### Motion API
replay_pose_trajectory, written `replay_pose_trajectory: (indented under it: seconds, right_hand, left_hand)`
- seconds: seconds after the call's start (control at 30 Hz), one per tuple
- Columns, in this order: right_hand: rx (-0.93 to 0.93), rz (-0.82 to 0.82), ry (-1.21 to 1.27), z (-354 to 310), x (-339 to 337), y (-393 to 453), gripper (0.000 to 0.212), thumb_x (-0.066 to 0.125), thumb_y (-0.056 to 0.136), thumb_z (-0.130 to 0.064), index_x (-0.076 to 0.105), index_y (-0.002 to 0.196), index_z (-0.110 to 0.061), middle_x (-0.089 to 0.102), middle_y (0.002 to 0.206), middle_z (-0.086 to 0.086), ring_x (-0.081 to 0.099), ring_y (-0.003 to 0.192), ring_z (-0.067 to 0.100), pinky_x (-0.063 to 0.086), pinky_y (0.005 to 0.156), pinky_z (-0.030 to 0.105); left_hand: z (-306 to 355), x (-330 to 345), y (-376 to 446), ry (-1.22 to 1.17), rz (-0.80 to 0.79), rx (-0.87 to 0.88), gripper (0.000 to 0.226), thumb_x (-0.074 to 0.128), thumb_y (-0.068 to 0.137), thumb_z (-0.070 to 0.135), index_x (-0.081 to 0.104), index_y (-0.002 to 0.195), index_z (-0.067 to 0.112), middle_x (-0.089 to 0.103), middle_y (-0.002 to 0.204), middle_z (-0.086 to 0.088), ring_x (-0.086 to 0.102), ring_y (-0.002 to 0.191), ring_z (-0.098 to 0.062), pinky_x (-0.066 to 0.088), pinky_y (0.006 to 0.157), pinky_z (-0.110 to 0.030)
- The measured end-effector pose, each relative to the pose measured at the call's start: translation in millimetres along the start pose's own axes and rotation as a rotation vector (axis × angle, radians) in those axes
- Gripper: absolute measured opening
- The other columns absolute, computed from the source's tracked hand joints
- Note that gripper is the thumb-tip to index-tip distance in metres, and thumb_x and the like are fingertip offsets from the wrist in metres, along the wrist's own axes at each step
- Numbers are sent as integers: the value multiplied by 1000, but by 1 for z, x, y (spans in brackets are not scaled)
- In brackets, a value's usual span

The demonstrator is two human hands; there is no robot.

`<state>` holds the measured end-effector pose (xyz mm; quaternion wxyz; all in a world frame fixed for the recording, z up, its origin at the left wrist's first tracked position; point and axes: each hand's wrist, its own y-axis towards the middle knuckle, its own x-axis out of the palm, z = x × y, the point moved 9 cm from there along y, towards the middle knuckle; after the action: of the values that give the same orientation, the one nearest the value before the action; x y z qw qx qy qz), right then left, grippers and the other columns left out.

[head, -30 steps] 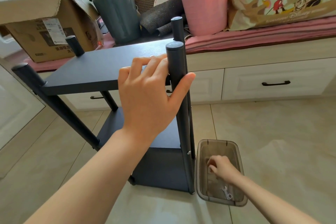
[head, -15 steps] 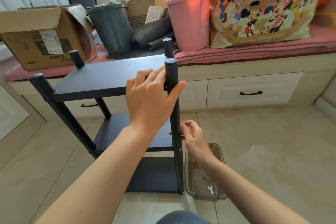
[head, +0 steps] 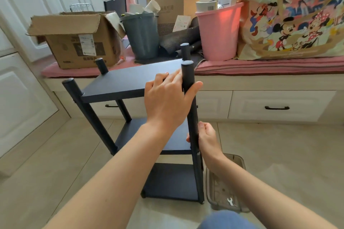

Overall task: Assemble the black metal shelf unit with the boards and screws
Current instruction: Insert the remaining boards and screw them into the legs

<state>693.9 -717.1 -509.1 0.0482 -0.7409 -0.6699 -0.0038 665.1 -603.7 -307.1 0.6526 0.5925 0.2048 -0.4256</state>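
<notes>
The black shelf unit stands upright on the tiled floor with three dark boards, the top board [head: 126, 83] highest. My left hand [head: 167, 98] holds the near right post [head: 188, 76] just below its top, thumb on one side and fingers over the board's corner. Lower down, my right hand [head: 206, 139] is at the same post beside the middle board [head: 173, 135], fingers curled against the tube; whether a screw is pinched in them is hidden. A small silver wrench [head: 230, 201] lies in the smoky plastic box [head: 240, 161] on the floor.
A window seat with a pink cushion [head: 260, 65] and white drawers [head: 275, 106] runs behind the shelf. On it stand a cardboard box [head: 74, 42], a grey bin [head: 142, 37], a pink bin [head: 219, 33] and a cartoon bag [head: 294, 20]. White cabinet doors [head: 22, 89] are at left.
My right hand left the plastic box and rose to the near post at middle-board height. The view tilted up; my left hand kept its hold near the post top.
</notes>
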Motion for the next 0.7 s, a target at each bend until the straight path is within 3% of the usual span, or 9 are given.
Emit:
replay_pose_trajectory:
  seconds: [0.17,0.3,0.43,0.53,0.6,0.7]
  right_hand:
    - [-64,-94,-19,-34,48,1,31,34,107,-33,49,110,-6,60,82,17,61,52,5,45,47,14]
    - [-85,-179,-100,-56,94,2,29,37,106,-34,49,112,-8,62,84,12,61,52,2,46,49,13]
    - [-131,-241,-180,-69,141,-7,24,38,106,-31,49,113,-12,63,89,10,64,57,4,48,51,12]
    - [-169,-275,-209,-74,173,-15,20,39,106,-29,50,111,-13,64,91,10,65,60,7,49,52,12]
    - [-191,-313,-213,-75,192,-20,21,38,106,-28,49,111,-11,65,90,12,65,59,6,49,53,13]
    - [-208,-359,-236,-73,219,-25,20,38,106,-28,49,111,-11,65,91,13,66,58,6,50,54,13]
  left_hand:
    - [-58,-41,7,-79,52,-132,48,38,99,63,66,99,24,70,103,7,54,116,-25,35,97,-41]
    - [-112,-72,0,-139,137,-278,38,41,100,61,54,81,32,49,79,21,53,115,-25,33,99,-45]
    - [-167,-94,-18,-203,207,-401,41,40,99,63,54,78,31,57,82,16,52,115,-23,28,100,-43]
    - [-203,-109,-36,-276,268,-474,39,43,99,62,56,78,32,54,80,23,49,117,-22,26,103,-43]
    - [-223,-117,-49,-327,298,-517,37,44,99,61,58,81,31,51,81,26,45,115,-16,28,112,-51]
    - [-248,-127,-69,-374,337,-579,32,46,98,60,58,84,35,52,83,25,41,113,-11,30,112,-57]
